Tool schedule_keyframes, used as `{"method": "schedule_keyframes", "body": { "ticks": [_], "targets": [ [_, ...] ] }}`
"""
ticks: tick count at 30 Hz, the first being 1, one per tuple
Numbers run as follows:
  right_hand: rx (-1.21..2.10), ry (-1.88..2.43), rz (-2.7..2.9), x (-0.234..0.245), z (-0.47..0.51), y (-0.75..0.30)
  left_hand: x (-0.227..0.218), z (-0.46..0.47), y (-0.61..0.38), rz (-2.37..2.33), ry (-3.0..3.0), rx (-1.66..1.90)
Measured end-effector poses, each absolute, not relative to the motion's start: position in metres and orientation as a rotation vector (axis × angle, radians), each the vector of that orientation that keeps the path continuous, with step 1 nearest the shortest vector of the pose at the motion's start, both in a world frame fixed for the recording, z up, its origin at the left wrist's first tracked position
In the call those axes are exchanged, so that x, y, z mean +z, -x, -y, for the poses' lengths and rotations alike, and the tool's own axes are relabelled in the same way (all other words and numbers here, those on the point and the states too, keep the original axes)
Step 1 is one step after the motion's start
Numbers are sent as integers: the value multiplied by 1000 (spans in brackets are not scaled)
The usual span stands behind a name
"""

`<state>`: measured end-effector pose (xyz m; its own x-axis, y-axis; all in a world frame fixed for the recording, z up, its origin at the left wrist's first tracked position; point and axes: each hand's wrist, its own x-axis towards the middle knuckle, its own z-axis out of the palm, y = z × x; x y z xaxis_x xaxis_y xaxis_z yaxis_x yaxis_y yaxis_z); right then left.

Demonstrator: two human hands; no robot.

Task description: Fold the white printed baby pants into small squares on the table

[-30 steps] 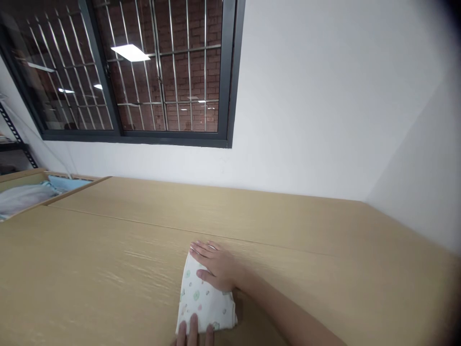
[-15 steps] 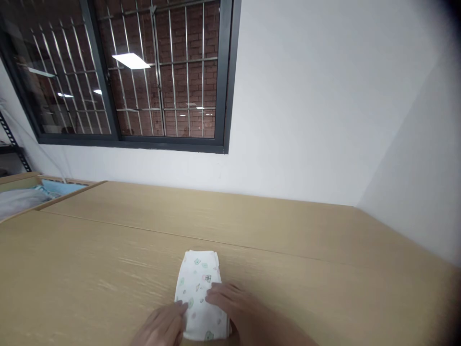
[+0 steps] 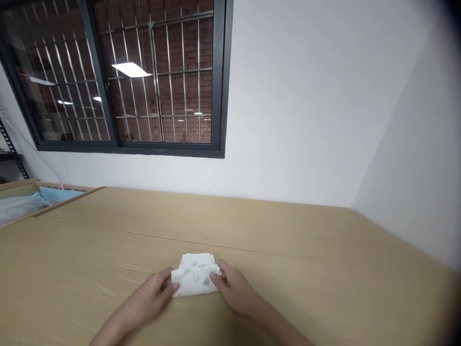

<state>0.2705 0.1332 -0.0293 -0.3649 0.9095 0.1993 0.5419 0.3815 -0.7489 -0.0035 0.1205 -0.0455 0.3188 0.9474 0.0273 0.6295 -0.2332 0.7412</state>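
A white cloth (image 3: 194, 281) with small green printed figures lies on the wooden tabletop, its near part folded over toward the far end. Beyond the fold, a short strip of the far end still shows flat on the wood. My left hand (image 3: 158, 290) pinches the left edge of the folded part between thumb and fingers. On the opposite edge, my right hand (image 3: 230, 286) grips the cloth the same way, thumb on top. The fingertips behind the cloth are partly hidden.
The light wooden tabletop (image 3: 108, 269) has a seam running across it. At the far left stands a wooden-framed bin (image 3: 68, 204) holding blue and whitish soft material. A white wall (image 3: 288, 120) and a dark-framed barred window (image 3: 169, 149) rise behind.
The cloth's near end has been lifted and folded away from me, so it looks shorter. Both hands went from lying on the cloth to gripping its sides.
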Motion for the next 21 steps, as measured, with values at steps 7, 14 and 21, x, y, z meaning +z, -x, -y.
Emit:
{"method": "schedule_keyframes", "body": {
  "ticks": [7, 14, 21],
  "targets": [
    [619, 1377, 1924, -62, -173, -252, -47, -165, -11, -1634, -2051, 521],
    [328, 1416, 1840, -86, -180, -243, -60, -162, -23, -1900, -2047, 389],
    [-229, 1152, 2210, -85, -159, -234, -95, -138, -57, -1893, -2431, 1123]
  ]
}}
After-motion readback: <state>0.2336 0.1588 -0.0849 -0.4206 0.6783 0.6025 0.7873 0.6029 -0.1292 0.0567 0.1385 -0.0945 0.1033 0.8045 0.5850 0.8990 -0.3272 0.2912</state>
